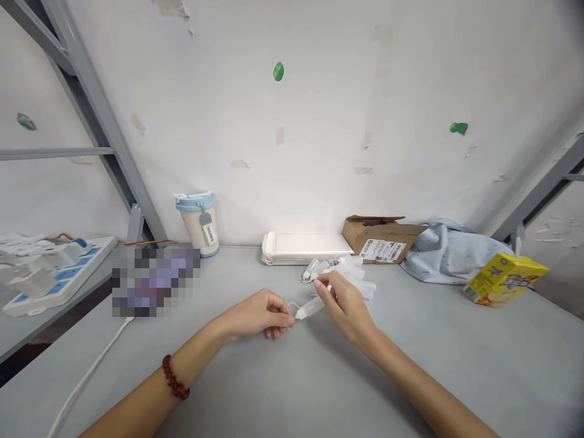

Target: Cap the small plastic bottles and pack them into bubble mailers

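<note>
In the head view, my right hand [345,304] grips a slim translucent white tube-like piece [309,308] with a pointed end aimed at my left. A thin white loop of cord [293,306] comes off that pointed end. My left hand [263,313] pinches the loop between thumb and forefinger, just left of the tip. Behind my right hand lies a loose pile of similar translucent white pieces [350,266], partly covered by my fingers. The far end of the held piece is hidden in my right hand.
Behind the pile are a stack of flat white boxes [305,246] and an open cardboard box [378,240]. To the right lie a pale cloth [438,252] and a yellow carton [502,280]. A blue-lidded cup [198,225], a power strip [64,277] and a white cable [89,374] occupy the left.
</note>
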Motion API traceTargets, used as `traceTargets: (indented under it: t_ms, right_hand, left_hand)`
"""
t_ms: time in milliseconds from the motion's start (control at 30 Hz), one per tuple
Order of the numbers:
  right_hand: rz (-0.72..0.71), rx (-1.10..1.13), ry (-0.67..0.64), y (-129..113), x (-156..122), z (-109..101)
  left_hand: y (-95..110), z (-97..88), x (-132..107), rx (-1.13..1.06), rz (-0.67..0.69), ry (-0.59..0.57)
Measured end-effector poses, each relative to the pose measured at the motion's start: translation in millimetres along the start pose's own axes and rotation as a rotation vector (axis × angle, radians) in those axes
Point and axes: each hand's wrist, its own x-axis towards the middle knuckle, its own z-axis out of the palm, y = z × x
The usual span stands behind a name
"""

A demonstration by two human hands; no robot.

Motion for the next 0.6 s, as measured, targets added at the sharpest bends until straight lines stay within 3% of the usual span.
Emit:
traceTargets:
  t_ms: [100,233,300,400,467,600]
  right_hand:
    - [-0.175,-0.324,0.119,13,7,-5]
    - [-0.258,-0.582,0.105,32,15,-10]
    - [-0.238,-0.651,0.085,38,17,-10]
    - [-0.183,-0.697,0.058,43,18,-11]
    - [-0.147,-0.702,0.03,44,17,-11]
    - [-0.109,-0.707,-0.005,45,17,-9]
  left_hand:
    - [-1,-12.2,-1,0.018,-0.019,0.131]
    - [-4,-22.6,0,0.013,-0.043,0.311]
    - [-9,-23.9,4,0.086,-0.061,0.497]
    - [-19,-23.4,11,0.362,-0.061,0.786]
    - [-26,-22.3,15,0.51,-0.051,0.817]
    - [-30,-17.8,16,0.61,-0.018,0.743]
